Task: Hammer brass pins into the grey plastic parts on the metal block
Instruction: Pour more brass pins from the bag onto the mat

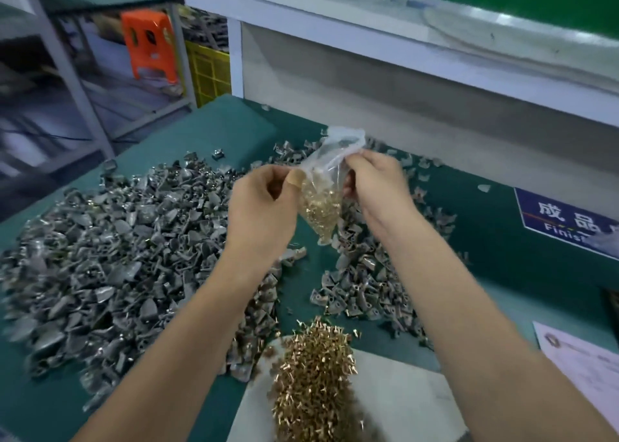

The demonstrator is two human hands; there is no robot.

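Green-covered bench (207,127), white shelf (368,33) along its far edge. Left hand (264,204) and right hand (375,187) pinch a clear plastic bag of brass pins (323,194). Grey plastic parts (110,240) heaped left; loose brass pins (315,374) at near edge.

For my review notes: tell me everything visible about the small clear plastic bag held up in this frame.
The small clear plastic bag is thin, crinkled film, held in the air above the green table. Its lower part is packed with small brass pins and sags to a point; the upper part is empty and rumpled, its mouth pointing up and away. The left hand pinches its left edge, the right hand its right edge. It hangs over grey plastic parts, apparently clear of them.
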